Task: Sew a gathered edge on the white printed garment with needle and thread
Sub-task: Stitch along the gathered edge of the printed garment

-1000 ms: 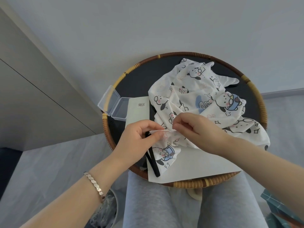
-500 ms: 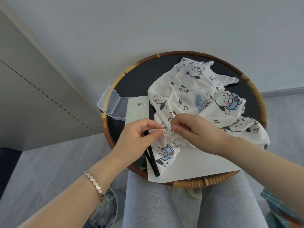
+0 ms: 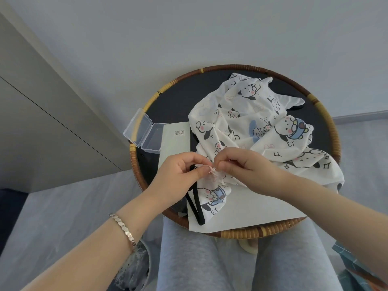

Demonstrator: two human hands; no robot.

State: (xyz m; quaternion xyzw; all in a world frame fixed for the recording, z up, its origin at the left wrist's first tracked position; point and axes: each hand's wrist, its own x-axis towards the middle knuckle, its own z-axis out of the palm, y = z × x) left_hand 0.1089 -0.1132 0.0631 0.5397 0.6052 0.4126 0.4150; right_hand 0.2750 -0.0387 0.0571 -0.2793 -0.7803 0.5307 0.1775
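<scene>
— Where's the garment [image 3: 252, 127]?
— Heaped on the right of a round tray [image 3: 333, 135] with a dark base. Its near edge is bunched up. The left hand [image 3: 178, 177] pinches the bunch, and the right hand [image 3: 247, 166] pinches it just beside.
— And around it?
— Paper [image 3: 252, 208] lies under that edge. An open clear box [image 3: 144, 133] sits on the left rim, with a grey wall [image 3: 189, 28] behind and pale floor [image 3: 63, 206] below.

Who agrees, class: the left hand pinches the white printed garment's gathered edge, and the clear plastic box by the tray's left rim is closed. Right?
Not quite. The head view shows the clear plastic box open, its lid swung back. The rest holds: the left hand pinches the gathered edge of the garment.
</scene>
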